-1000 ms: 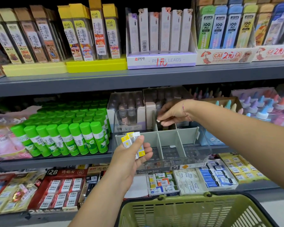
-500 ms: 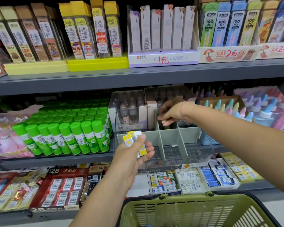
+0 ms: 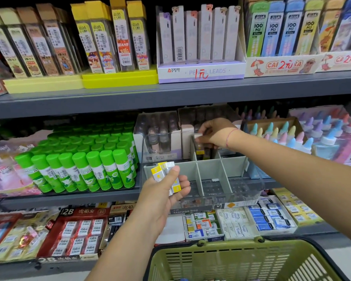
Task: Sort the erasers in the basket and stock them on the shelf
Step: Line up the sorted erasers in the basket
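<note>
Crowded shelf (image 3: 69, 198): right hand (image 3: 216, 133) pinches white-yellow block eraser (image 3: 199, 141) at grey divided plastic box (image 3: 211, 169); left hand (image 3: 163, 192) grips fanned eraser stack (image 3: 164, 170), which may spill.

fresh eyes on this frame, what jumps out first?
The block of bright green glue sticks on the middle shelf, left of centre, pulls the eye first. Beside it, two hands work at the clear storage box: the left hand holds yellow-and-white erasers at its front, and the right hand pinches one eraser at a rear compartment. An olive basket fills the bottom edge.
</note>
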`<state>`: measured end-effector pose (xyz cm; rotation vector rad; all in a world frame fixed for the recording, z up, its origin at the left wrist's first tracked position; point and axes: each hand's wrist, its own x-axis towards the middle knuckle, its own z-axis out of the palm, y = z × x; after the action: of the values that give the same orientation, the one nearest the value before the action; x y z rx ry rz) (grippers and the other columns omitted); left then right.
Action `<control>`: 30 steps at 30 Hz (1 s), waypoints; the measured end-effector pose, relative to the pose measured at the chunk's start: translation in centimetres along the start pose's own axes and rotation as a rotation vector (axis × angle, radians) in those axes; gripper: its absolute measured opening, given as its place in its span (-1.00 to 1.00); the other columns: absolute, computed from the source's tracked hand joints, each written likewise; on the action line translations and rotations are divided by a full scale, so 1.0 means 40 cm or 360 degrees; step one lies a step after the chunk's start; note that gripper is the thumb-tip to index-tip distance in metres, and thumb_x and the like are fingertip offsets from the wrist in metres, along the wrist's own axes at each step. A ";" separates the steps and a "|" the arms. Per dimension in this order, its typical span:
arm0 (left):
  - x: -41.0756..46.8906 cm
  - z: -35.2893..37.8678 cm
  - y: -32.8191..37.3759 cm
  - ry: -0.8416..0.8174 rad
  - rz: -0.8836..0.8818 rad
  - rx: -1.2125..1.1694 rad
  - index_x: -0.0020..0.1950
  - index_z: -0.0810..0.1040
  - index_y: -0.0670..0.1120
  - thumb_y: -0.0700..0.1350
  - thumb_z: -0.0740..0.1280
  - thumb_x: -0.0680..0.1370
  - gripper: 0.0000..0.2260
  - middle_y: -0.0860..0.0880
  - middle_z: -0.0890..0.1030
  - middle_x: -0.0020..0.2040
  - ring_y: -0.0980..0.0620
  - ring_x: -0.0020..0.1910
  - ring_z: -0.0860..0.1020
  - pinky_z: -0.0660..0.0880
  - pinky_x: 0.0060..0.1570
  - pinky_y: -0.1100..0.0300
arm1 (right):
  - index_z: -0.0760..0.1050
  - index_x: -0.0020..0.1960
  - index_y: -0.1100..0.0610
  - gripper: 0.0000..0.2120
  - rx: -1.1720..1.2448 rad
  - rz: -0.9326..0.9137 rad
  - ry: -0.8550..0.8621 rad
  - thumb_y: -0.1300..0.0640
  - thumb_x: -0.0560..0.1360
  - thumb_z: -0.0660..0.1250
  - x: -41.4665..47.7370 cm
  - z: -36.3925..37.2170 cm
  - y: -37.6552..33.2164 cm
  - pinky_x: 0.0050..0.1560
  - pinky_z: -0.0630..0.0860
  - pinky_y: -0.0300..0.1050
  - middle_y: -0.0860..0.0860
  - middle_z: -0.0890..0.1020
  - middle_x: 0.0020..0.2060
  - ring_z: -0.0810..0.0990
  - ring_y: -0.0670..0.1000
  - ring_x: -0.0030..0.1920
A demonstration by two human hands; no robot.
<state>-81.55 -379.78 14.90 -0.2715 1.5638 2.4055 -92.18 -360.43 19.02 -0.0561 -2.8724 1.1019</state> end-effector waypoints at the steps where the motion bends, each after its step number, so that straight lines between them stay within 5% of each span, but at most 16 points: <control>1: 0.000 0.000 0.000 0.0002 -0.0001 -0.0001 0.02 0.56 -0.24 -0.16 0.38 0.52 -0.83 -0.15 0.68 -0.26 0.00 -0.30 0.67 0.58 -0.35 0.24 | 0.54 -0.11 0.08 -0.87 -0.0208 -0.0060 0.0037 0.11 0.41 0.47 0.005 -0.006 0.001 -0.41 0.40 -0.36 -0.03 0.56 -0.35 0.52 -0.05 -0.36; 8: 0.006 0.004 0.001 0.0015 0.0002 -0.0002 0.00 0.56 -0.24 -0.16 0.38 0.52 -0.85 -0.15 0.67 -0.27 -0.01 -0.30 0.67 0.58 -0.35 0.23 | 0.60 0.02 0.02 -0.81 -0.0953 -0.0366 0.0014 -0.03 0.45 0.40 0.015 0.007 0.008 -0.05 0.43 -0.18 0.02 0.64 -0.01 0.57 0.08 0.02; 19: 0.004 0.002 -0.001 0.0012 -0.0008 -0.0011 0.03 0.56 -0.25 -0.16 0.38 0.51 -0.82 -0.15 0.67 -0.25 -0.01 -0.29 0.67 0.58 -0.35 0.23 | 0.50 0.14 0.00 -0.74 -0.1532 -0.0466 0.0293 -0.10 0.51 0.30 0.034 0.050 0.029 0.16 0.32 -0.05 0.05 0.61 0.09 0.53 0.12 0.15; 30: -0.001 0.001 0.008 -0.0108 -0.0076 -0.0183 0.10 0.54 -0.33 -0.19 0.42 0.45 -0.71 -0.21 0.68 -0.17 -0.05 -0.20 0.68 0.60 -0.28 0.20 | 0.54 -0.04 -0.03 -0.74 -0.1278 -0.0403 0.0279 -0.20 0.51 0.26 0.008 0.028 0.028 -0.06 0.22 -0.12 0.00 0.62 -0.01 0.55 0.08 0.04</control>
<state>-81.60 -379.88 15.22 -0.2441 1.3775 2.4447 -92.58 -360.34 17.45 0.1585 -2.8428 -0.1245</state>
